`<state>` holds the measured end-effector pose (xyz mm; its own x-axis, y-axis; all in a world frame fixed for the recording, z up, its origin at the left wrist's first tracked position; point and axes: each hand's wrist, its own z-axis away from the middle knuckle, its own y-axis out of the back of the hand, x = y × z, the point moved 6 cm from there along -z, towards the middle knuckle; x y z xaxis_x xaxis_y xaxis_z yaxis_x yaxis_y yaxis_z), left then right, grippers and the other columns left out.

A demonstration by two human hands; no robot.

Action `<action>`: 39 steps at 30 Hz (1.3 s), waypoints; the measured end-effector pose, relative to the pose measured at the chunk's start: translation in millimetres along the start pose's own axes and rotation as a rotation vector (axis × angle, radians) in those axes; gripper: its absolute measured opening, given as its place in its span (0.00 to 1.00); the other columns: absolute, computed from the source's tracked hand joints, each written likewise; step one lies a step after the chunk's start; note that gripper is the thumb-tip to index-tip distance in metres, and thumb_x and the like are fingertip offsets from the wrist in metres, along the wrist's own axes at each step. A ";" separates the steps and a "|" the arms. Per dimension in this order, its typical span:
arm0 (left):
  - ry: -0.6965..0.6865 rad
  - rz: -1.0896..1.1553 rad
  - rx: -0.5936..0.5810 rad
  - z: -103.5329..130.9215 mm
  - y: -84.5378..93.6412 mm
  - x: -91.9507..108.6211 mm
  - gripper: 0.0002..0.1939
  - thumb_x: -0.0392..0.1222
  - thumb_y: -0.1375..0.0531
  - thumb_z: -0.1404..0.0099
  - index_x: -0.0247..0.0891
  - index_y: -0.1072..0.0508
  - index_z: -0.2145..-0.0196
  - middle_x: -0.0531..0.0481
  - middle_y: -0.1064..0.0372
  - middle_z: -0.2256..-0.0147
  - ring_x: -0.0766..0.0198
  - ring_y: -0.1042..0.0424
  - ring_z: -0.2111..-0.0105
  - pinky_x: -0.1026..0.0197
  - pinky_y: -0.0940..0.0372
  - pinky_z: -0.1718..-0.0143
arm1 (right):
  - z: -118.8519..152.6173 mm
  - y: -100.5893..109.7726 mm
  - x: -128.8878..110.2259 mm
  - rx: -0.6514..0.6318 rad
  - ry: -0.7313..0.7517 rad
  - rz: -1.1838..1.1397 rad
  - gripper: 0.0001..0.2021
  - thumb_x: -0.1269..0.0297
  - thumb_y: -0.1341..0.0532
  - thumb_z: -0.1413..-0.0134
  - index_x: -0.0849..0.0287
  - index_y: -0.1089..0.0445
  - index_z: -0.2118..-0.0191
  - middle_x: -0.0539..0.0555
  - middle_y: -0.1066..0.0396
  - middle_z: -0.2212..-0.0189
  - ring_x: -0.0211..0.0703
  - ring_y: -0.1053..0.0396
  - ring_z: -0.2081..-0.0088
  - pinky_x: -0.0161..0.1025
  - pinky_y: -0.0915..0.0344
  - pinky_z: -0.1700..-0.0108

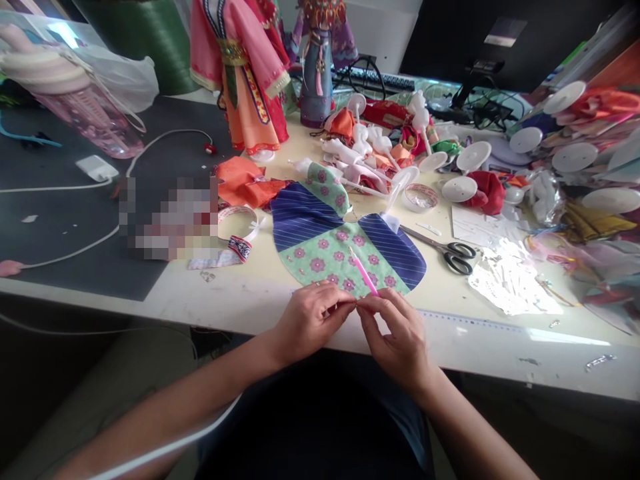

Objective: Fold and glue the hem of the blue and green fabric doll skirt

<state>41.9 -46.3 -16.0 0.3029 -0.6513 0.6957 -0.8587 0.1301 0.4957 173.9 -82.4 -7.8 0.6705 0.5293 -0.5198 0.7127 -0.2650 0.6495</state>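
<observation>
The left hand (313,317) pinches something too small to see by the cloth (325,257) on the bench (245,300), just beside the right hand (400,330), which holds a pen (365,275)

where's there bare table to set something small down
Left of the patchwork cloth, in front of the ribbon; also right of the cloth, bordered by scissors and ruler. Behind the cloth, a heap of dolls makes it crowded.
</observation>
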 end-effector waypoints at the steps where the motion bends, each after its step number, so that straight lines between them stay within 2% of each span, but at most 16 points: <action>1: 0.003 0.002 0.001 -0.2 0.3 0.0 0.03 0.35 0.41 0.35 0.36 0.27 0.67 0.53 0.27 0.73 0.68 0.30 0.73 0.63 0.33 0.63 | -0.1 -0.1 0.0 0.004 0.004 0.005 0.06 0.77 0.41 0.45 0.60 0.32 0.63 0.53 0.34 0.72 0.40 0.36 0.70 0.40 0.36 0.66; 8: -0.008 -0.031 0.018 -2.2 3.3 3.7 0.04 0.36 0.42 0.35 0.36 0.28 0.67 0.53 0.28 0.74 0.68 0.31 0.74 0.63 0.33 0.63 | -2.5 -2.1 -0.6 0.014 0.006 0.009 0.07 0.76 0.42 0.45 0.59 0.32 0.63 0.53 0.34 0.73 0.41 0.35 0.70 0.41 0.36 0.66; 15: -0.072 -0.097 0.084 -2.0 5.3 9.2 0.04 0.34 0.43 0.35 0.37 0.29 0.68 0.52 0.28 0.75 0.67 0.31 0.74 0.63 0.33 0.65 | -3.5 -3.8 -0.8 0.005 -0.003 0.016 0.07 0.76 0.44 0.44 0.58 0.32 0.63 0.52 0.34 0.73 0.41 0.35 0.70 0.40 0.36 0.66; 22: -0.087 -0.129 0.074 -2.1 3.7 10.4 0.05 0.31 0.43 0.37 0.36 0.30 0.70 0.52 0.30 0.76 0.68 0.33 0.75 0.65 0.34 0.67 | -4.7 -8.0 1.2 0.004 0.003 -0.010 0.07 0.78 0.44 0.46 0.58 0.36 0.66 0.51 0.37 0.74 0.40 0.38 0.72 0.39 0.38 0.69; 25: -0.050 -0.083 0.052 -4.1 3.9 10.2 0.05 0.31 0.42 0.38 0.36 0.31 0.72 0.53 0.32 0.78 0.69 0.35 0.77 0.66 0.35 0.69 | -5.3 -8.5 1.9 0.013 0.002 -0.018 0.08 0.78 0.44 0.47 0.57 0.37 0.68 0.50 0.38 0.75 0.39 0.39 0.72 0.38 0.38 0.70; 32: 0.160 0.076 -0.025 -3.9 2.7 2.2 0.06 0.32 0.43 0.40 0.37 0.32 0.74 0.54 0.33 0.77 0.70 0.35 0.77 0.67 0.37 0.72 | -5.7 -7.4 4.9 0.014 -0.026 -0.137 0.08 0.78 0.44 0.48 0.56 0.37 0.67 0.49 0.38 0.75 0.38 0.38 0.73 0.37 0.38 0.70; 39: 0.178 0.093 -0.025 -2.8 0.6 5.7 0.06 0.32 0.43 0.41 0.37 0.33 0.74 0.54 0.33 0.78 0.71 0.35 0.78 0.67 0.38 0.73 | -4.1 -6.6 8.2 -0.006 -0.053 -0.193 0.08 0.77 0.43 0.49 0.56 0.37 0.69 0.47 0.37 0.75 0.39 0.33 0.70 0.39 0.35 0.66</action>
<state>44.3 -47.8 -10.2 0.2926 -0.4935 0.8191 -0.8768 0.2034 0.4358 173.8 -73.0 -14.1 0.5312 0.5269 -0.6634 0.8281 -0.1574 0.5381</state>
